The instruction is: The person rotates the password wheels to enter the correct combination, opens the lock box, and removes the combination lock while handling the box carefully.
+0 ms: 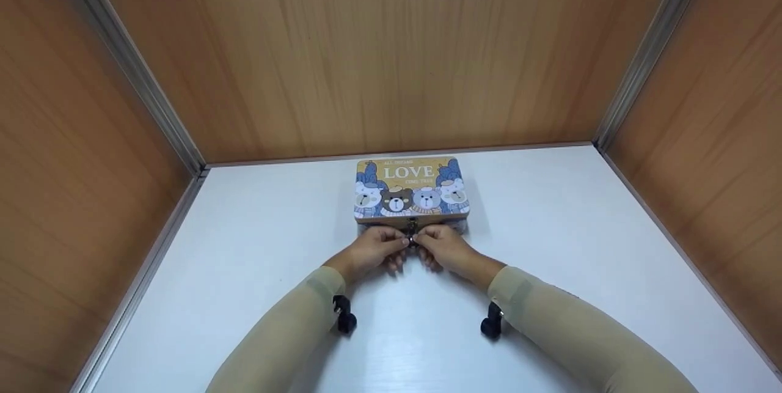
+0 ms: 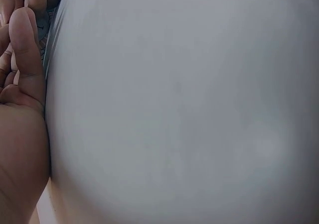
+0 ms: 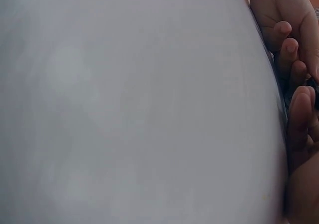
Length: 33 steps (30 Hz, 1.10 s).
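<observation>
- A box is sitting flat and upright on the white table, its long front side facing the hands.
- Its lid is lying closed, showing a yellow background, the white word "LOVE", four cartoon bears in a row and blue plant shapes at both sides.
- A small dark catch is sitting at the middle of the front; the left hand and right hand are pinching it, partly hiding its shape.
</observation>
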Tool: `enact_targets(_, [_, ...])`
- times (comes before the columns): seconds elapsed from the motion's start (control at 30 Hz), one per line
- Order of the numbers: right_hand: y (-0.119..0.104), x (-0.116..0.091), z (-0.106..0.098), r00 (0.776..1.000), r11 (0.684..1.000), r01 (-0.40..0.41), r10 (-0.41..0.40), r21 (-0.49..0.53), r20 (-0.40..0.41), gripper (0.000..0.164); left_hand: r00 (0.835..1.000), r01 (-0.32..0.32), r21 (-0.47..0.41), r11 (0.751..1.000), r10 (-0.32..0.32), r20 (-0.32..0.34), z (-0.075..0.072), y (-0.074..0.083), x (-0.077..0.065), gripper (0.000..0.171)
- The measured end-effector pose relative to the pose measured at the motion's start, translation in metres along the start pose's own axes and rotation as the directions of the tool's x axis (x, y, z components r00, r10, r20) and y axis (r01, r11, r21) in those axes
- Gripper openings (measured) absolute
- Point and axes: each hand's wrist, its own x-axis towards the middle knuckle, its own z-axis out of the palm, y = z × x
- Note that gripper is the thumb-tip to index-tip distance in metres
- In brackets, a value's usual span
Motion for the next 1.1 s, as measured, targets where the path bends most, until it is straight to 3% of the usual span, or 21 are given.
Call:
enact_targets(0.43, [-0.0021, -0.0019, -0.004, 1.0, 0.994, -0.024, 0.023, 0.104, 0.008, 0.027, 1.0, -0.021, -0.029, 0.999, 0.022, 0.01, 0.0014, 0.0002, -0.0025, 0.022])
enact_targets(0.67, [-0.0008, -0.0013, -0.0045, 1.0, 0.998, -0.019, 0.02, 0.068, -0.013, 0.017, 1.0, -0.014, -0.04, 0.999, 0.014, 0.005, 0.0019, 0.0003, -0.0025, 0.024])
enact_targets(1.1, [0.0011, 0.0005, -0.003, 1.0, 1.0, 0.0, 0.0, -0.01, 0.0, 0.02, 1.0, -0.021, -0.013, 1.0, 0.021, 0.001, 0.0005, -0.0005, -0.0019, 0.021])
